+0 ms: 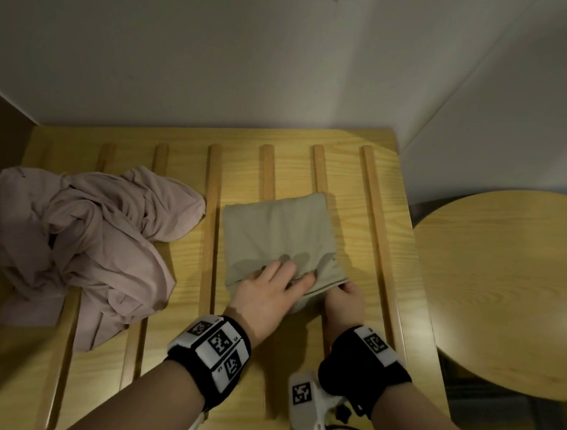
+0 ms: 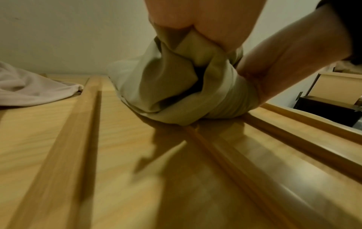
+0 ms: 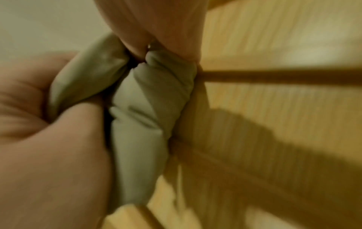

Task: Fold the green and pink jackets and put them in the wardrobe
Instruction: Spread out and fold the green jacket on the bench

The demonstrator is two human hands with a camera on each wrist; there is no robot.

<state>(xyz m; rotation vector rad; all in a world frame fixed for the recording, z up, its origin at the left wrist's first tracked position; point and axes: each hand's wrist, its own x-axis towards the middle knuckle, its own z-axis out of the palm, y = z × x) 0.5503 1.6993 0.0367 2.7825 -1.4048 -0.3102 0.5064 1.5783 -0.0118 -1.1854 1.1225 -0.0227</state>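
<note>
The green jacket lies folded into a small square on the slatted wooden surface. My left hand holds its near edge, fingers on top. My right hand grips the near right corner from below. In the left wrist view my left hand pinches bunched folds of the green jacket, and the right hand holds it from the right. The right wrist view shows the green jacket squeezed between my right hand and left hand. The pink jacket lies crumpled at the left.
A grey wall closes off the far side of the slatted surface. A round wooden table stands close on the right. The left wrist view shows dark furniture beyond the right edge. The wardrobe is not in view.
</note>
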